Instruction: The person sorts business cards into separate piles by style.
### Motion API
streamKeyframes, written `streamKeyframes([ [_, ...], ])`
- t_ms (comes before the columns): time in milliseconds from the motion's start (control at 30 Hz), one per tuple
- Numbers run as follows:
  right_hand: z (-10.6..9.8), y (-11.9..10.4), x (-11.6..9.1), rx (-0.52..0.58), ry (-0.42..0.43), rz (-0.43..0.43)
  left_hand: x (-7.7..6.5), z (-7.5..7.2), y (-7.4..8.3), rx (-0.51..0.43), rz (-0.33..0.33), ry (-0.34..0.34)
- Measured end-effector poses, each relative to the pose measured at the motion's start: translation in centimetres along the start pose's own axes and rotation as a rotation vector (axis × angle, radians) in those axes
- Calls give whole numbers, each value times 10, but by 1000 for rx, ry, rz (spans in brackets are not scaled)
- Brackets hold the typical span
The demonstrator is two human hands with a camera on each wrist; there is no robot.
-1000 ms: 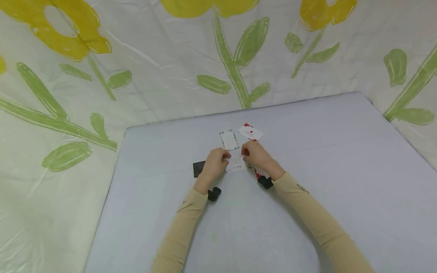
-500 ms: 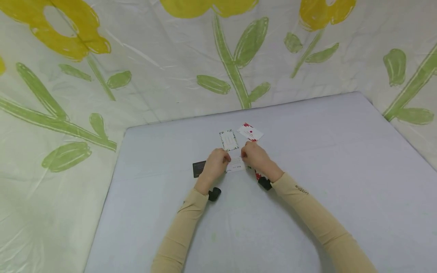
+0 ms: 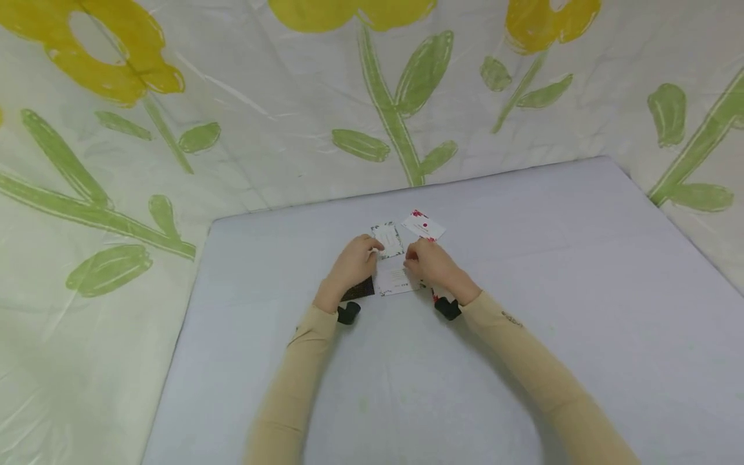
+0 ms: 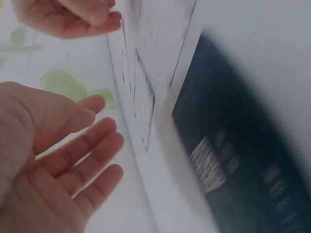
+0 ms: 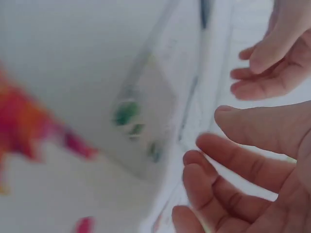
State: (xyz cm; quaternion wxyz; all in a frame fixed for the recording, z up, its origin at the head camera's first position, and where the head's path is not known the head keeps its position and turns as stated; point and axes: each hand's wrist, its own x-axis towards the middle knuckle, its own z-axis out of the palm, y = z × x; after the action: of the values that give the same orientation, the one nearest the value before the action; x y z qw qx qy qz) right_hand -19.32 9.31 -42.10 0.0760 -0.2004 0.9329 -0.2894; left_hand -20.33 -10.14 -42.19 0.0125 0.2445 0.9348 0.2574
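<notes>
In the head view, my left hand [image 3: 351, 265] is over a dark card [image 3: 361, 290], its fingers apart and holding nothing. The left wrist view shows that dark card [image 4: 233, 141] large on the right, the left hand [image 4: 58, 150] beside it with fingers loosely spread. My right hand [image 3: 433, 263] is at the right end of a white card with leafy corners [image 3: 396, 282]. Its fingers [image 5: 228, 165] are loosely bent with nothing between them in the right wrist view. Green leaves mark the near corner of that white card [image 5: 150, 102].
A leaf-bordered card [image 3: 389, 240] and a white card with red flowers [image 3: 423, 226] lie behind the hands. Another red-flowered card [image 5: 43, 184] is mostly hidden under the right hand in the head view. The table [image 3: 407, 387] meets a flower-painted backdrop [image 3: 261, 129].
My left hand has left the white card's left edge and moved left and slightly back, over the dark card. The right hand stays almost in place. The view has shifted slightly.
</notes>
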Motion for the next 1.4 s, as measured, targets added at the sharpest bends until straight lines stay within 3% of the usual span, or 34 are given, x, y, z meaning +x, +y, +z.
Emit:
streamKeyframes([
  [133, -3, -6, 14, 56, 9, 83, 23, -14, -16, 3, 40, -39],
  [267, 3, -14, 30, 89, 0, 180, 42, -17, -28, 30, 87, -100],
  [533, 27, -34, 45, -70, 15, 272, 59, 5, -48, 22, 172, -168],
  [567, 30, -35, 46, -89, 16, 281, 64, 15, -61, -6, 202, -164],
  [667, 36, -38, 47, -178, 16, 286, 69, 24, -69, -7, 209, -198],
  [767, 40, -38, 48, -264, 16, 282, 72, 25, -64, 23, 205, -217],
  [800, 41, -37, 49, -289, 16, 283, 66, 13, -46, 50, 179, -231],
  [933, 40, -34, 52, -330, 19, 293, 63, 6, -34, 91, 197, -210],
  [1167, 25, -25, 53, -152, -36, 354, 67, 2, -38, 110, 190, -220],
  [1267, 17, -17, 52, -81, -56, 335, 65, -2, -37, 62, 153, -218],
  [1400, 8, -6, 48, -23, -40, 277, 61, -5, -38, -36, 81, -162],
])
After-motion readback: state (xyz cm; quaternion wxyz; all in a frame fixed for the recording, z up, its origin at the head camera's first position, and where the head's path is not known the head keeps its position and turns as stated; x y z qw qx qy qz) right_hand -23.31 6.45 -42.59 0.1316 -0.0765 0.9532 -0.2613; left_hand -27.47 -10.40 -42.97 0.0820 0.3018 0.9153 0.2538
